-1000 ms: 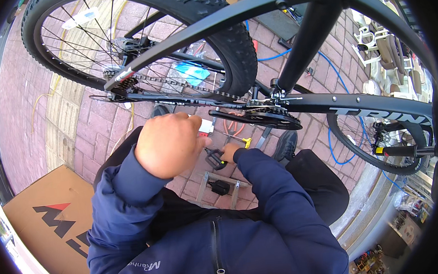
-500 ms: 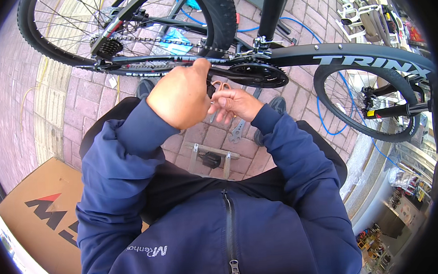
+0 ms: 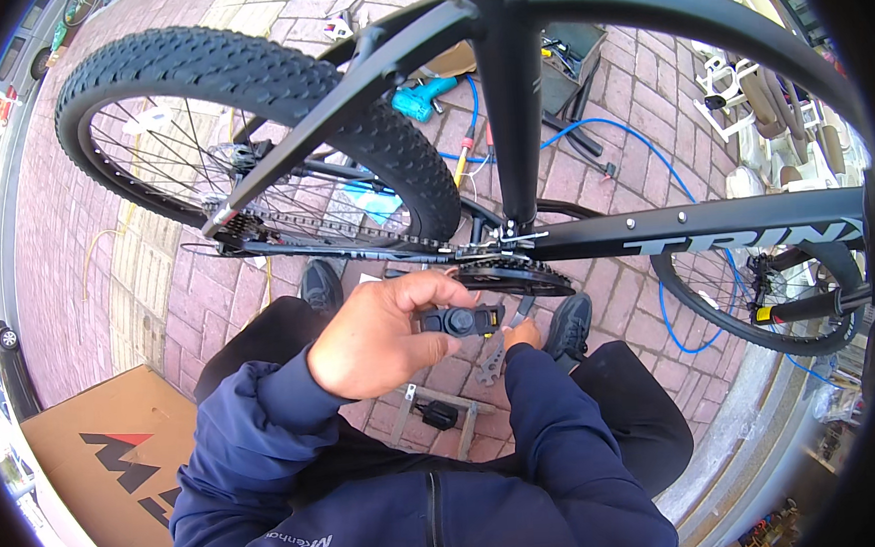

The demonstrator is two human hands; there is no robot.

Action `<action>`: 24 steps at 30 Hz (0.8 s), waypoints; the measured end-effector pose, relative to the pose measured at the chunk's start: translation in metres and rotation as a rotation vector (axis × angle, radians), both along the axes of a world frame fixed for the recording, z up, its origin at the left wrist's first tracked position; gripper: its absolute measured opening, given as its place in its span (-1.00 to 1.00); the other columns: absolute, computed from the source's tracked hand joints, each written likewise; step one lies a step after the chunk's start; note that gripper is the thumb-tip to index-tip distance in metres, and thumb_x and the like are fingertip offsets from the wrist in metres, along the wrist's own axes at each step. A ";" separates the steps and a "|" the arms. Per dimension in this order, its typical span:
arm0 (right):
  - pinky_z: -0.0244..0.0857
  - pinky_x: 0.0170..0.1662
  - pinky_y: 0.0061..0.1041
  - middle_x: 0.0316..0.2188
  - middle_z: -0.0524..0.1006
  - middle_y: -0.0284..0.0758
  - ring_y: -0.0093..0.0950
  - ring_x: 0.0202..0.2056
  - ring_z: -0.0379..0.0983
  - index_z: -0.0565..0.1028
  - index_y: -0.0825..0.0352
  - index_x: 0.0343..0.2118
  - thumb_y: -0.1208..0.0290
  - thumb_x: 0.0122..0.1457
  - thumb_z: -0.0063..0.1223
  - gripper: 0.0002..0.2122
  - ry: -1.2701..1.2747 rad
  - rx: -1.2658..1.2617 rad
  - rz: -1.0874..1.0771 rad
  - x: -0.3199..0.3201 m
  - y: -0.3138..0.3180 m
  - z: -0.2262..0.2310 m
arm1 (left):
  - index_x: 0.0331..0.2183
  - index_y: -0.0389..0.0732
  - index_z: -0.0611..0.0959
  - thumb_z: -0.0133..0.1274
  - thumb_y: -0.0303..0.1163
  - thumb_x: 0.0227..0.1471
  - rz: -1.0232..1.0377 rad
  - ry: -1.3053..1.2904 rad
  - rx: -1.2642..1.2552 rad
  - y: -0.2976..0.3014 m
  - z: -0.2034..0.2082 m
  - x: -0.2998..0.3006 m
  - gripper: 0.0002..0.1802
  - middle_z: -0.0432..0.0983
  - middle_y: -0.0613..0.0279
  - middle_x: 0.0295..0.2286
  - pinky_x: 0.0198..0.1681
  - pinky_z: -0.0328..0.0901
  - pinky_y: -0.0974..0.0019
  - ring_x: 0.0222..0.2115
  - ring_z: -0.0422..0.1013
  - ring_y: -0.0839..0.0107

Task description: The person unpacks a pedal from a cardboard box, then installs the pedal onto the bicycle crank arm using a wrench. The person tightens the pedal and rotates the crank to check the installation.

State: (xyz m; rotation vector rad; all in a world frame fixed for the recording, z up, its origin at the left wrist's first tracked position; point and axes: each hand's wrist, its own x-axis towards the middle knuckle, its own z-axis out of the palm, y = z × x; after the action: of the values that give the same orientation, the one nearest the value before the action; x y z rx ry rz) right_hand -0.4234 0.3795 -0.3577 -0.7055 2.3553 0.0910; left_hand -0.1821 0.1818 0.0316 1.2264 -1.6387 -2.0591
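The two hands had just come apart. A moment earlier they were close together, and the left one hid most of what it had. Now I had the left hand turned so that the black pedal showed plainly. It was in a small pinch, thumb on one side and fingers on the other, at 3 o'clock from that hand.

The right hand had gone off between 3 and 4 o'clock from the pedal, low down by the tools. A grey metal bar was close by it at 12 o'clock, and a flat spanner lay near it at about 8 o'clock. The sleeve hid most of its fingers, so I could not tell if they were wide or had hold of anything.

To me, this meant the pedal was now in the care of one hand, and the other was busy near the tools.

The bike's toothed ring was just beside the pedal, at 2 o'clock. I could not tell if the pedal touched the bike, because my fingers were in the way. A wooden frame sat on the bricks below, at 7 o'clock, with a black block by it.
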 end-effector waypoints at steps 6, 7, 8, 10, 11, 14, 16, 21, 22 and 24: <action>0.39 0.10 -0.20 -0.05 0.56 0.13 0.00 0.01 0.53 0.43 0.42 0.05 0.33 0.08 0.19 -0.53 -0.025 0.135 -0.150 0.001 -0.012 0.004 | -0.09 -0.24 0.65 0.22 -0.59 -0.05 -0.021 0.084 -0.100 -0.009 -0.006 -0.007 -0.60 0.62 0.22 -0.19 -0.07 0.37 0.38 -0.17 0.49 0.50; 0.38 0.10 -0.20 -0.04 0.56 0.12 -0.01 0.01 0.53 0.43 0.42 0.05 0.34 0.07 0.16 -0.53 -0.028 0.127 -0.151 -0.002 -0.009 -0.004 | -0.09 -0.24 0.65 0.22 -0.58 -0.05 -0.028 0.070 -0.123 -0.010 -0.006 -0.007 -0.60 0.62 0.22 -0.20 -0.07 0.37 0.37 -0.18 0.49 0.50; 0.39 0.09 -0.19 -0.09 0.60 0.08 -0.03 -0.02 0.55 0.53 0.42 -0.07 0.35 0.04 0.09 -0.61 -0.061 0.116 -0.134 -0.007 -0.003 -0.013 | -0.09 -0.24 0.65 0.22 -0.58 -0.05 -0.037 0.059 -0.144 -0.010 -0.006 -0.007 -0.61 0.62 0.22 -0.20 -0.08 0.37 0.37 -0.19 0.48 0.50; 0.40 0.06 -0.19 -0.16 0.62 0.06 -0.03 -0.05 0.56 0.59 0.42 -0.18 0.32 0.04 0.08 -0.68 -0.043 0.042 -0.195 -0.013 0.014 -0.038 | -0.10 -0.23 0.66 0.22 -0.58 -0.05 -0.056 0.046 -0.176 -0.009 -0.005 -0.006 -0.61 0.62 0.23 -0.21 -0.10 0.37 0.37 -0.22 0.48 0.51; 0.41 0.05 -0.19 -0.19 0.63 0.05 -0.03 -0.07 0.57 0.62 0.42 -0.24 0.31 0.04 0.08 -0.70 -0.002 -0.009 -0.205 -0.019 0.024 -0.051 | -0.10 -0.23 0.66 0.21 -0.59 -0.06 -0.063 0.045 -0.189 -0.009 -0.005 -0.006 -0.61 0.61 0.24 -0.22 -0.12 0.37 0.37 -0.24 0.47 0.52; 0.42 0.02 -0.18 -0.25 0.64 0.04 0.00 -0.11 0.57 0.64 0.40 -0.32 0.31 0.04 0.05 -0.73 -0.104 -0.030 -0.172 -0.038 0.035 -0.076 | -0.12 -0.23 0.66 0.20 -0.63 -0.07 -0.059 0.067 -0.194 -0.005 -0.004 -0.005 -0.62 0.60 0.26 -0.26 -0.17 0.37 0.39 -0.28 0.45 0.55; 0.43 -0.01 -0.19 -0.27 0.64 0.02 -0.03 -0.14 0.58 0.64 0.39 -0.29 0.27 0.07 0.05 -0.71 -0.138 0.014 -0.077 -0.049 0.038 -0.070 | -0.14 -0.24 0.65 0.19 -0.68 -0.08 -0.048 0.124 -0.242 0.000 -0.004 -0.003 -0.62 0.59 0.28 -0.30 -0.22 0.37 0.42 -0.32 0.44 0.59; 0.45 -0.19 -0.27 -0.55 0.63 -0.14 -0.23 -0.41 0.62 0.65 0.30 -0.34 0.03 0.22 0.02 -0.62 -0.275 -0.064 -0.050 -0.055 0.032 0.004 | -0.22 -0.31 0.65 0.20 -0.66 -0.16 -0.050 0.176 -0.131 0.006 -0.019 -0.006 -0.66 0.62 0.18 -0.39 -0.22 0.41 0.35 -0.35 0.52 0.48; 0.44 -0.24 -0.29 -0.65 0.61 -0.20 -0.29 -0.50 0.62 0.66 0.26 -0.39 -0.02 0.25 -0.01 -0.59 -0.310 -0.052 -0.314 -0.050 0.031 0.018 | -0.24 -0.31 0.65 0.22 -0.61 -0.19 -0.061 0.147 -0.251 0.006 -0.023 -0.003 -0.66 0.62 0.10 -0.40 -0.23 0.42 0.30 -0.36 0.55 0.36; 0.39 -0.37 -0.31 -0.72 0.54 -0.18 -0.32 -0.55 0.58 0.59 0.47 -0.55 -0.01 0.24 -0.02 -0.47 -0.466 -0.228 -0.293 -0.040 0.039 0.045 | -0.25 -0.31 0.67 0.26 -0.51 -0.23 -0.105 -0.023 -0.429 0.013 -0.031 0.002 -0.64 0.61 -0.03 -0.42 -0.23 0.44 0.19 -0.36 0.57 0.12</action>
State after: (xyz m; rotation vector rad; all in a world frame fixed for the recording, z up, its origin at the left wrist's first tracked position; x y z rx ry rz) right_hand -0.4637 0.4181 -0.3129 -0.4199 2.0032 -0.4314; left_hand -0.1800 0.1948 0.0005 1.0354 -2.0546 -1.6238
